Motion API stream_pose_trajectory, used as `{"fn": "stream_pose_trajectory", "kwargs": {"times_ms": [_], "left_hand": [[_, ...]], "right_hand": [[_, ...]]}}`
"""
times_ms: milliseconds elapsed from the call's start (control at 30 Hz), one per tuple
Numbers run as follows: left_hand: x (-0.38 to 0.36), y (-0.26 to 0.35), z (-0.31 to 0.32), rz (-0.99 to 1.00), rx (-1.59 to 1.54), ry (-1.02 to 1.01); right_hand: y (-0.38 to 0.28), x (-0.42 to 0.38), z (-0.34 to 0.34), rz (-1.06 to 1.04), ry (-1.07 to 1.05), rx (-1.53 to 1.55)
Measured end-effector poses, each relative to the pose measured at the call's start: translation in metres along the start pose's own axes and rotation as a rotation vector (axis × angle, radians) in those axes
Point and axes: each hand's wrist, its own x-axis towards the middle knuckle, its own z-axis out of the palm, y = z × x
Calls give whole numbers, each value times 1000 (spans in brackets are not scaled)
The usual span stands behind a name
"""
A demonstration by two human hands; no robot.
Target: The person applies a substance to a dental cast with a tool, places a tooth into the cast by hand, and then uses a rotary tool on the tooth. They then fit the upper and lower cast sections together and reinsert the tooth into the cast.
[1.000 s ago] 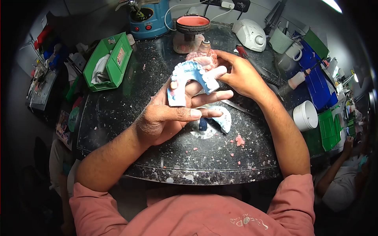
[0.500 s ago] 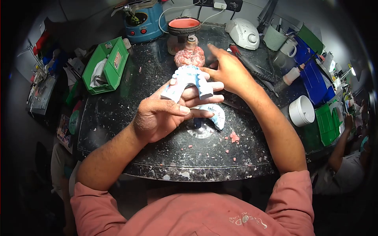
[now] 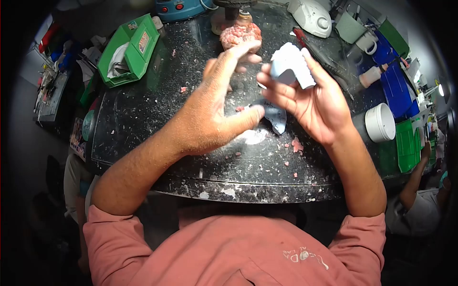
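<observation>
A white dental cast (image 3: 292,62), shaped like an arch with teeth, is held up in my right hand (image 3: 317,102), between the thumb and fingers. My left hand (image 3: 210,107) is in the air to the left of it, thumb and fingers spread, with nothing in it. Below and between the hands, a second pale cast piece with writing (image 3: 275,117) lies on the black table. A lumpy pink mass (image 3: 240,35) stands behind my left hand's fingertips, under a dark round dish on a stand.
The speckled black table (image 3: 143,128) bears pink scraps (image 3: 297,145). A green bin (image 3: 140,57) and blue burner (image 3: 179,9) are at the back left. A red-tipped tool (image 3: 315,47), white device (image 3: 310,19) and white tub (image 3: 379,122) stand right. Another person's arm (image 3: 415,181) shows far right.
The cast has passed from my left hand to my right and moved right. My left hand has let go and opened. The view has shifted, so the table's back lies higher in it.
</observation>
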Motion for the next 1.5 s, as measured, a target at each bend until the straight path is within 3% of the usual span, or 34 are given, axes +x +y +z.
{"fn": "stream_pose_trajectory", "kwargs": {"times_ms": [100, 133, 233, 367, 567, 600, 633, 767, 833, 967, 1000, 1100, 1167, 1200, 1300, 1500], "left_hand": [[6, -6, 11, 126, 579, -28], [3, -4, 23, 87, 586, 6], [5, 5, 37, 208, 670, 19], [4, 9, 37, 195, 648, -66], [5, 9, 34, 103, 654, 21], [6, 11, 28, -31, 507, -2], [4, 12, 22, -335, 122, -13], [10, -8, -9, -484, -1137, 153], [14, -12, -14, -410, -1453, 151], [13, -7, -9, -415, -1530, 136], [11, -9, -8, -432, -1577, 129], [6, -1, 2, -258, -1300, 81], [6, -1, 1, -59, -877, 81], [7, -1, 1, 28, -808, 91], [8, -1, 4, 149, -683, 173], [4, -2, 0, 168, -578, 106]], "right_hand": [[-12, 5, -18, -59, -1, 78], [-14, 5, -22, -52, 31, 121], [-11, 7, -28, -54, 162, 127], [-16, 2, -30, -100, 141, 145], [-15, 10, -36, -163, 55, 76], [-13, 11, -35, -190, 70, 97], [-12, 11, -34, -218, 85, 119], [-16, 3, -29, -208, 47, 136], [-14, 3, -21, -213, 8, 111], [-3, -4, -5, -329, -72, -38], [1, -6, 1, -430, -93, -242], [1, -9, 1, -670, -144, -810], [8, -12, 4, -771, -107, -868], [10, -12, 4, -768, -105, -867], [15, -15, 2, -863, -187, -1077], [19, -15, 1, -963, -240, -1087]]}}
